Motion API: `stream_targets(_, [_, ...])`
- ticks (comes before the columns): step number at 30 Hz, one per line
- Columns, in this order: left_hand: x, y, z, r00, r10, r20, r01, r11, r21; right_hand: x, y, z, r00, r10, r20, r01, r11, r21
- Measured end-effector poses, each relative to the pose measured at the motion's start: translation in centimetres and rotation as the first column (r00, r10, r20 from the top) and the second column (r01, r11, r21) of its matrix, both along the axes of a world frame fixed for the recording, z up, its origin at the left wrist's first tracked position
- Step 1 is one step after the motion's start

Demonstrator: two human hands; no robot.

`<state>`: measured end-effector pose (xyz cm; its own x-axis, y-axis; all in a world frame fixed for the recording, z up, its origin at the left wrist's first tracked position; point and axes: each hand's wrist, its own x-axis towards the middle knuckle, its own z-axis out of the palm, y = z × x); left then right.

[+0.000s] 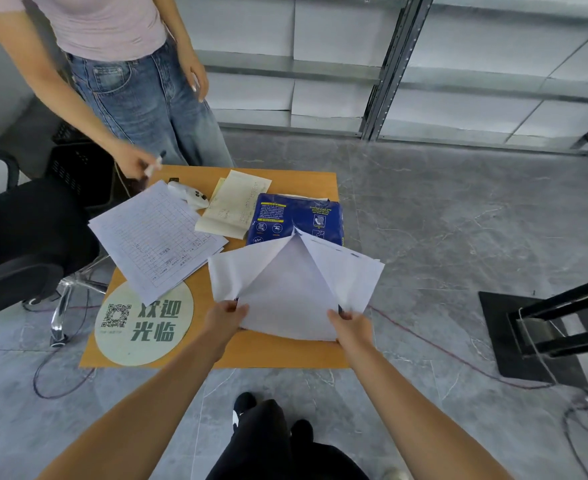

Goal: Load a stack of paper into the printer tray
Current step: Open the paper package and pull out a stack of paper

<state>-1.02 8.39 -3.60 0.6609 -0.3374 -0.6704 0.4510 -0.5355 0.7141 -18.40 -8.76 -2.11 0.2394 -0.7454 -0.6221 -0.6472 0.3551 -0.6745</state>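
Note:
A blue ream of paper (294, 216) lies on the small orange table (285, 355), its white wrapper (296, 282) spread open toward me in flaps. My left hand (225, 318) pinches the wrapper's near left corner. At the near right corner, my right hand (349, 325) grips the wrapper as well. The white sheets inside are partly hidden by the raised flaps. No printer is in view.
Lined forms (157, 237), a yellowish notepad (233, 206), a white device (190, 195) and a round sign (143, 323) share the table. A second person (129, 81) stands at the far side holding a pen. A black chair (18, 244) is left; a black stand (545, 327) right; cables cross the floor.

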Motion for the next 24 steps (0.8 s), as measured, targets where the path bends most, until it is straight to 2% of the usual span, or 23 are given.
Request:
stream_targets(2, [-0.1,0.6,0.2,0.997,-0.011,-0.072,0.006,0.998,-0.065,-0.3,-0.3,-0.3,1.0,0.023,-0.012,-0.022,0.997,0.074])
stream_targets(3, [-0.2,1.0,0.7,0.99,-0.029,-0.135,0.013,0.993,-0.12,-0.8,-0.7,-0.4,0.999,0.036,-0.001,-0.036,0.985,0.166])
stream_targets(5, [-0.1,1.8,1.0,0.956,-0.1,-0.277,0.039,0.975,-0.218,-2.2,-1.7,-0.6,0.99,0.09,0.11,-0.127,0.908,0.4])
stream_targets(7, [0.1,2.0,1.1,0.915,-0.141,-0.378,0.043,0.966,-0.256,-3.0,-2.7,-0.5,0.971,0.09,0.224,-0.197,0.828,0.524])
stream_targets(9, [0.2,1.5,1.3,0.907,-0.154,-0.391,0.057,0.967,-0.249,-2.7,-3.4,-0.5,0.951,0.047,0.307,-0.216,0.812,0.543])
stream_targets(11, [0.4,0.4,1.1,0.933,-0.142,-0.331,0.074,0.975,-0.211,-1.5,-3.5,-0.9,0.932,-0.01,0.362,-0.196,0.826,0.528])
stream_targets(14, [0.0,-1.0,1.2,0.963,-0.093,-0.252,0.05,0.984,-0.172,0.2,-3.0,-1.8,0.964,-0.03,0.266,-0.087,0.905,0.417])
stream_targets(16, [-0.1,-0.8,1.3,0.956,-0.113,-0.272,0.064,0.981,-0.181,-0.2,-3.1,-2.4,0.962,0.02,0.274,-0.128,0.915,0.382])
stream_targets(18, [-0.3,-0.1,1.8,0.932,-0.167,-0.322,0.101,0.972,-0.212,-1.7,-3.5,-2.0,0.935,0.127,0.331,-0.281,0.836,0.472])
stream_targets(21, [-0.2,1.0,2.4,0.888,-0.194,-0.417,0.113,0.971,-0.21,-3.8,-4.9,-1.0,0.856,0.371,0.36,-0.517,0.636,0.573])
stream_targets(22, [-0.1,1.0,2.3,0.889,-0.184,-0.419,0.099,0.971,-0.217,-3.8,-5.1,-0.9,0.852,0.37,0.371,-0.524,0.614,0.591])
stream_targets(24, [-0.3,0.4,1.9,0.926,-0.128,-0.356,0.057,0.978,-0.202,-3.0,-4.7,-1.0,0.892,0.279,0.355,-0.445,0.682,0.581])
